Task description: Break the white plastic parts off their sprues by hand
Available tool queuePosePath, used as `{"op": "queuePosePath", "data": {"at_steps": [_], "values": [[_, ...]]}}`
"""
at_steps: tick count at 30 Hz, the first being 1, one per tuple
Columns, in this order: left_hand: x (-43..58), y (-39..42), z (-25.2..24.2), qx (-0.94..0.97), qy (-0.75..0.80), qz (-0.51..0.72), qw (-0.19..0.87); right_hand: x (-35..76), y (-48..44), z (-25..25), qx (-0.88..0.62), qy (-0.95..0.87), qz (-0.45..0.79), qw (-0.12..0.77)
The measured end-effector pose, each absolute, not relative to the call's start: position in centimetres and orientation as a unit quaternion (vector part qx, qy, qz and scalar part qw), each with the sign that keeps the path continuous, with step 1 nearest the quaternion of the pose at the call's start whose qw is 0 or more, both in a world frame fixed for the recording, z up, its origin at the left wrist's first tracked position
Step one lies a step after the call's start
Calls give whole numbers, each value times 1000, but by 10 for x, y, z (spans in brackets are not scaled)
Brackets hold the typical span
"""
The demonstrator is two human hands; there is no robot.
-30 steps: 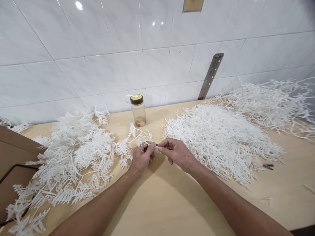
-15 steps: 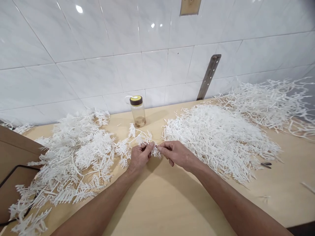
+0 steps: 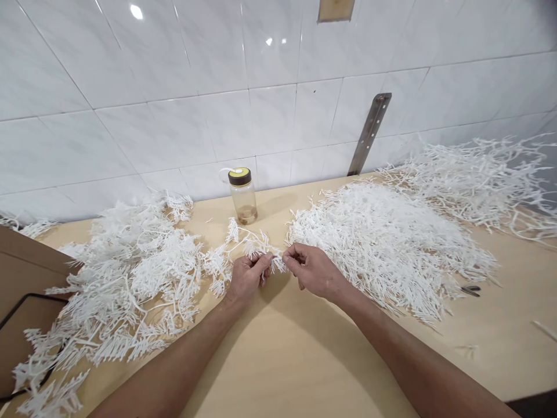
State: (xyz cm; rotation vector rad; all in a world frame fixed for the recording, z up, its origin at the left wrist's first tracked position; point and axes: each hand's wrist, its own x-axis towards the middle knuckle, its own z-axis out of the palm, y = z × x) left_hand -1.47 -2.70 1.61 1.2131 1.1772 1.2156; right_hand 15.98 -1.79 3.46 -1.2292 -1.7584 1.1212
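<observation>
My left hand [image 3: 249, 277] pinches a white plastic branch [image 3: 256, 244] with fine twig-like tips, its stem running back to the left. Close by on the right, my right hand [image 3: 311, 268] is closed, thumb against forefinger, at the tips of that branch. Whether its fingers grip a tip or a separate small piece is too fine to make out. A large heap of small white sprigs [image 3: 383, 244] lies just beyond my right hand. To the left spreads a pile of bushier white branches [image 3: 143, 273].
A clear bottle [image 3: 244, 200] with a dark and yellow lid stands behind my hands. Small dark snips [image 3: 470, 290] lie at the right heap's edge. Long bare white stems [image 3: 483, 180] fill the back right. A metal bracket [image 3: 369, 133] leans by the tiled wall; a cardboard box [image 3: 30, 284] stands left.
My right hand has shifted slightly right and up, widening the gap to my left hand. The left hand keeps its pinch on the branch. The view has tilted a little.
</observation>
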Motion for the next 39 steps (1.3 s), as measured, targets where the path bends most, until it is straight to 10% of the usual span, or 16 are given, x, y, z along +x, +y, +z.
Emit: {"op": "queuePosePath", "data": {"at_steps": [25, 39], "values": [[-16, -28, 18, 565, 503, 452, 473, 160, -16, 32, -489, -728, 312, 365], [-16, -26, 17, 524, 518, 473, 484, 166, -12, 32, -456, -604, 549, 353]]}}
